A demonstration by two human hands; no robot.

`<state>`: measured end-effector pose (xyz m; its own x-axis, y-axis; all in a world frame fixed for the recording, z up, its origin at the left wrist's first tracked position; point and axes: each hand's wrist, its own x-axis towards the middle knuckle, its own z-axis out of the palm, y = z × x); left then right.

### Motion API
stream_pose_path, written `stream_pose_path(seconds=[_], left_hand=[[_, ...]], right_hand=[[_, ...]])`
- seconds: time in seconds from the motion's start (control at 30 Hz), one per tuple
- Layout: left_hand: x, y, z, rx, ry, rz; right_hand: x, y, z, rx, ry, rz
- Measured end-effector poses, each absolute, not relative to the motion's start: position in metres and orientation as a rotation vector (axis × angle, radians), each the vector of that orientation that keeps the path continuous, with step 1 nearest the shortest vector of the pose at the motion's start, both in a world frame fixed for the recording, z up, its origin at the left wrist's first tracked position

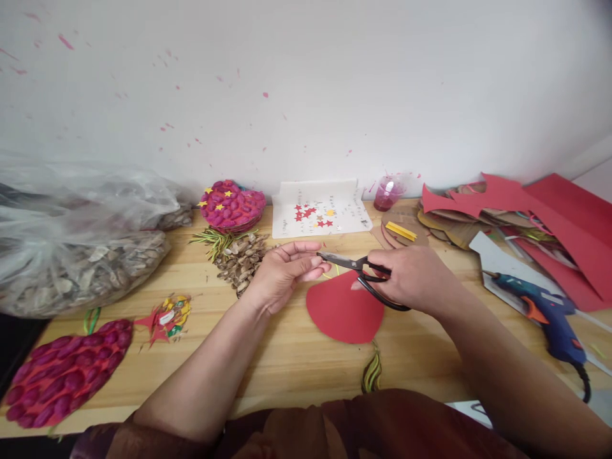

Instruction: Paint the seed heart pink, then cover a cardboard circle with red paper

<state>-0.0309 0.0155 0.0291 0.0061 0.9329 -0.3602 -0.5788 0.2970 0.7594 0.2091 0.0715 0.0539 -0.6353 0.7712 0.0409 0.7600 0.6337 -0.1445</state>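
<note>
My right hand (408,277) is wrapped round the black handles of a pair of scissors (347,261), whose blades point left. Close to the blade tips, my left hand (289,271) is closed in a pinch; whatever it holds is too small to make out. Under the scissors lies a red rounded paper shape (344,312) on the table, with a green and yellow thread tassel (371,370) below its lower edge. Just behind my hands is a white sheet (282,220) with several small red stars (308,213) and a few yellow ones on it.
Brown shells (239,264) and a pink shell-covered piece (229,207) stand left of the sheet. A plastic bag of shells (109,268) and another pink piece (71,376) are farther left. Rightward are a pink-stained cup (386,193), red card (568,229) and a blue glue gun (549,312).
</note>
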Motion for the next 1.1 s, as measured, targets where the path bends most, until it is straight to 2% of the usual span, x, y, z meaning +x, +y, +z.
stream_pose_path(seconds=[0.37,0.5,0.67,0.73,0.83,1.1], left_hand=[[-0.031,0.014,0.028,0.464,0.97,1.256],[-0.031,0.015,0.026,0.504,0.967,1.275],[-0.026,0.011,0.023,0.716,0.962,1.325],[-0.022,0.008,0.025,0.814,0.974,1.372],[-0.018,0.005,0.026,0.906,0.997,1.411],[-0.012,0.001,0.021,0.988,1.057,1.395]], right_hand=[[0.209,0.075,0.052,-1.265,-2.683,0.219],[0.208,0.082,0.049,-1.285,-2.508,0.574],[0.198,0.079,0.047,-1.33,-2.004,1.363],[0.194,0.076,0.048,-1.291,-1.858,1.562],[0.189,0.072,0.049,-1.203,-1.752,1.676],[0.183,0.065,0.044,-1.091,-1.685,1.723]])
